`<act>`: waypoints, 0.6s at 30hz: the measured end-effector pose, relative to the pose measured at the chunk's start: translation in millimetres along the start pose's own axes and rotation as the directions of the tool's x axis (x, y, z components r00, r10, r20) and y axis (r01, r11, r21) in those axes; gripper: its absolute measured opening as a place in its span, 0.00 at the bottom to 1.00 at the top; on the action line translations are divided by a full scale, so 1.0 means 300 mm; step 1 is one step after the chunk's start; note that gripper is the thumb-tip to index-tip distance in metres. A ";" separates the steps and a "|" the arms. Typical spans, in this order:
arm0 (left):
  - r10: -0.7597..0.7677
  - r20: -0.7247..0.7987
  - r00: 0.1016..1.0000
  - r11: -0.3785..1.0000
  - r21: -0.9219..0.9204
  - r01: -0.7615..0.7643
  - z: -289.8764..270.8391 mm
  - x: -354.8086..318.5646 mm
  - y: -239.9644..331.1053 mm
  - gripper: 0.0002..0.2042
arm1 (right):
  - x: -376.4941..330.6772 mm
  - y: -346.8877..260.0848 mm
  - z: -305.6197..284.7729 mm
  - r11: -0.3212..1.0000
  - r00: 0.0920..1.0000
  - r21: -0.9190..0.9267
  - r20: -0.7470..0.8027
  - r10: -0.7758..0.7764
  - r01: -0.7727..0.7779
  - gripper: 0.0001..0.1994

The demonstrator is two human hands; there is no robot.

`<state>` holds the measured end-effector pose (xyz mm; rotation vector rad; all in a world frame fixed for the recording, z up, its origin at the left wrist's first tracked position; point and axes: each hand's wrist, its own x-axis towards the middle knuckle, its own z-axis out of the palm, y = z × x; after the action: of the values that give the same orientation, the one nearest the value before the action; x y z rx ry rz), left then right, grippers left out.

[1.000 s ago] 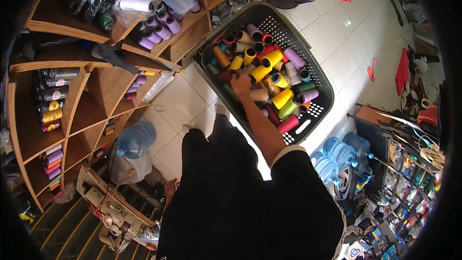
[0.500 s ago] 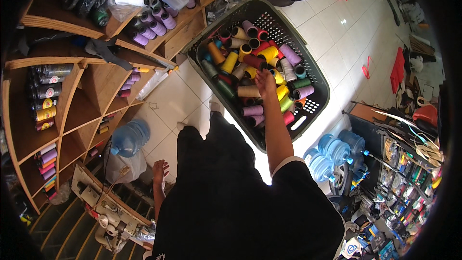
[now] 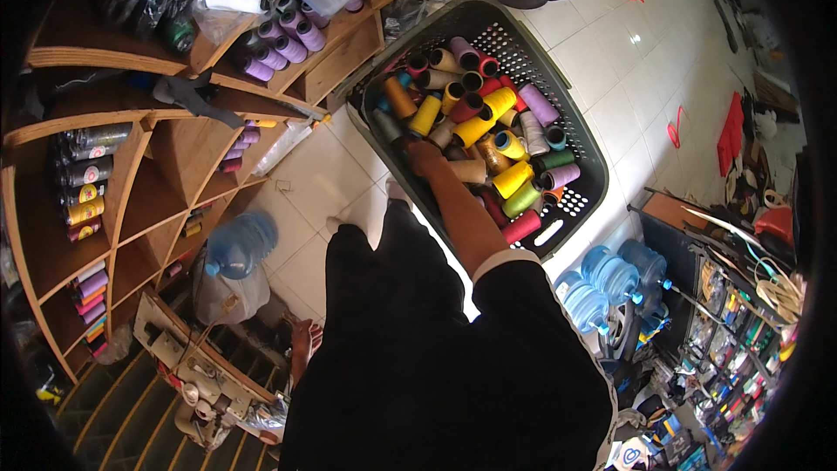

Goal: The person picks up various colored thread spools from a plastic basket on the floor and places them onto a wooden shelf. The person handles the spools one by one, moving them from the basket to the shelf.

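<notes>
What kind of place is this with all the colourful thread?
Probably a sewing or tailoring workshop: a basket full of thread cones, wooden shelves stocked with more spools, and the person's right hand reaching into the basket.

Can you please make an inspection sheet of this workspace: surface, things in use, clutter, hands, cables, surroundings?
Surface: pale tiled floor.
Things in use: dark laundry basket full of coloured thread cones.
Clutter: big water bottles; red items on floor.
Hands: right hand reaches into basket, grip unclear; left hand hangs low near the sewing machine, seemingly empty.
Cables: nothing seen.
Surroundings: wooden shelves with thread spools.
</notes>
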<state>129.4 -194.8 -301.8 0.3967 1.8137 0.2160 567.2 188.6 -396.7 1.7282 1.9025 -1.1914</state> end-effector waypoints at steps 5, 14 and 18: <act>-0.113 -0.116 0.987 0.976 -0.198 0.088 0.024 -0.079 0.141 0.16 | 0.093 0.015 0.088 0.999 0.991 0.032 -0.135 0.021 -0.016 0.18; -0.021 -0.125 0.992 0.977 -0.212 -0.006 0.039 0.066 0.134 0.13 | -0.102 0.001 0.014 0.982 0.931 0.125 -0.352 -0.092 0.145 0.21; 0.282 -0.167 0.945 0.952 -0.071 -0.297 0.107 0.064 0.446 0.13 | -0.313 0.010 -0.063 0.890 0.777 0.376 -0.628 0.042 0.256 0.23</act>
<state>176.5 -65.8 -281.5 0.5932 1.8838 0.5509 596.8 139.4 -320.1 2.5514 2.2337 -1.2750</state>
